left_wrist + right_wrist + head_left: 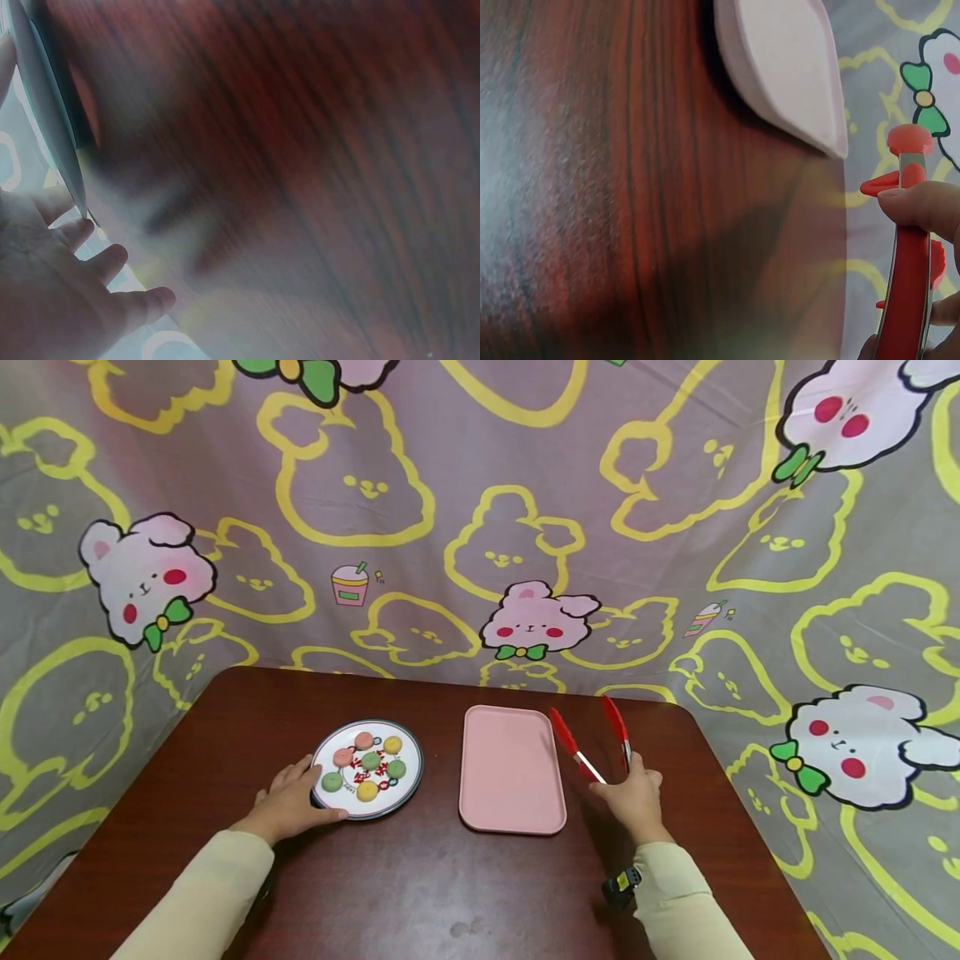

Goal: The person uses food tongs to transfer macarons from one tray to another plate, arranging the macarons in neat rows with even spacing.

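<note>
On the left of the table, a white plate [405, 789] with a dark rim and red print bears several small pink, yellow and green macarons [367, 791]. My left hand [288, 802] touches the plate's left and near edge, thumb along the near rim; the left wrist view shows its fingers [131, 306] spread and mostly straight beside the plate. To the right, my right hand [636, 797] grips tongs [565, 732] with red tips and metal arms. The tips are spread apart with nothing between them, pointing away from me. Red handle grips [904, 300] show in the right wrist view.
A pink rectangular tray [512, 772] lies between the plate and the tongs. The dark brown wooden table [420, 893] ends at a patterned cloth [420, 568] behind and at both sides.
</note>
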`<state>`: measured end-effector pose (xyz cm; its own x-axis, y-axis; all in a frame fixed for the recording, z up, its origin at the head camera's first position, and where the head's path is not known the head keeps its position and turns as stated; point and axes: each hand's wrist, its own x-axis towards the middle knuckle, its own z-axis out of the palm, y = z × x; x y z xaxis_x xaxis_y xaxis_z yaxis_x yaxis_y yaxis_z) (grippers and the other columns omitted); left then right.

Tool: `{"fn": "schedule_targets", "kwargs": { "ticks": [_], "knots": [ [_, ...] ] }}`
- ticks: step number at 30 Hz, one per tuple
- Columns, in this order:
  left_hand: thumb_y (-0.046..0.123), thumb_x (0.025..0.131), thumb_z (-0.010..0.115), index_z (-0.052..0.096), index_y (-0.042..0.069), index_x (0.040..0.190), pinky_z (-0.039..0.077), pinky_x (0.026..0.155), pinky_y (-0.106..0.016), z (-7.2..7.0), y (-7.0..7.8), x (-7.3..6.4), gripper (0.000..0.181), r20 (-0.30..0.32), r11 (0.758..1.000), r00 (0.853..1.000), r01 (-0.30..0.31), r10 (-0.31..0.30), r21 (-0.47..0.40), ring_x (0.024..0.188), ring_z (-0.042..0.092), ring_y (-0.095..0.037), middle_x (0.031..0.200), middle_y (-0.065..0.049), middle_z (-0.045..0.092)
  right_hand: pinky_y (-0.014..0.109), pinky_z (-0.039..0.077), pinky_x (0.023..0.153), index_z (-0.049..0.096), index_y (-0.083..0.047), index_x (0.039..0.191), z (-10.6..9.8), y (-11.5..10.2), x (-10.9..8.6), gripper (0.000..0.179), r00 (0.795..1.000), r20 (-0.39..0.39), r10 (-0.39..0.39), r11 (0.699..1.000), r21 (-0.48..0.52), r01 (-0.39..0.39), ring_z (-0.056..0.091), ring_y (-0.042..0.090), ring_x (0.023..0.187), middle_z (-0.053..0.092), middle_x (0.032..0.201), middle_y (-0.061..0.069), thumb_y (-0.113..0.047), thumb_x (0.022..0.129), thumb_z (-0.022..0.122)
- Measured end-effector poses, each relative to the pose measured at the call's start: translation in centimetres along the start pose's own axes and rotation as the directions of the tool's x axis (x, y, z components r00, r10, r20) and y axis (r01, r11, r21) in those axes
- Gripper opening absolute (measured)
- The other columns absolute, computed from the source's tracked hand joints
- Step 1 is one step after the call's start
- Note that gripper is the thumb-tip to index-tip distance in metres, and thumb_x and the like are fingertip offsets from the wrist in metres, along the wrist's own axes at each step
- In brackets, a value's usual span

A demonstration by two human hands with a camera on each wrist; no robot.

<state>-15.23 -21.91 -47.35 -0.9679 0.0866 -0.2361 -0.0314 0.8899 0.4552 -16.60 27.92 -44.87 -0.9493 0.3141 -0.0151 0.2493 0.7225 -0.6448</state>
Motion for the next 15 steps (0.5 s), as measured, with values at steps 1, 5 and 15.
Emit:
{"fn": "schedule_targets", "kwargs": {
  "ticks": [1,5,15],
  "knots": [
    [0.065,0.069,0.074,0.031,-0.011,0.144,0.014,0.099,-0.077,0.0,0.0,0.0,0.115,0.001,1.0,1.0,0.001,-0.001,-0.001,0.134,0.013,-0.055,0.151,-0.034,0.015,0.061,0.042,0.09,0.03,0.004,0.139,0.0,0.1,0.0,0.084,1.0,0.001,0.003,1.0,-0.004,-0.003,0.041,0.048,0.108,0.036,0.119,0.033,-0.023,0.076,0.078],
    [0.064,0.069,0.074,0.031,-0.011,0.144,0.014,0.1,-0.077,-0.1,0.0,0.0,0.115,0.003,1.0,1.0,0.0,0.0,-0.005,0.134,0.013,-0.055,0.151,-0.034,0.015,0.062,0.041,0.088,0.03,0.006,0.139,0.0,0.6,0.2,0.084,1.0,-0.001,0.012,1.0,-0.015,-0.012,0.039,0.048,0.108,0.036,0.117,0.033,-0.024,0.076,0.077],
    [0.064,0.07,0.074,0.031,-0.011,0.144,0.015,0.099,-0.078,-0.1,0.1,-0.1,0.113,-0.001,1.0,1.0,-0.01,0.01,-0.001,0.134,0.013,-0.056,0.151,-0.035,0.016,0.062,0.04,0.089,0.029,0.009,0.138,-0.3,1.8,0.6,0.084,0.999,-0.007,0.036,0.999,-0.016,-0.036,0.038,0.05,0.108,0.035,0.116,0.035,-0.024,0.077,0.076]
  ]
}}
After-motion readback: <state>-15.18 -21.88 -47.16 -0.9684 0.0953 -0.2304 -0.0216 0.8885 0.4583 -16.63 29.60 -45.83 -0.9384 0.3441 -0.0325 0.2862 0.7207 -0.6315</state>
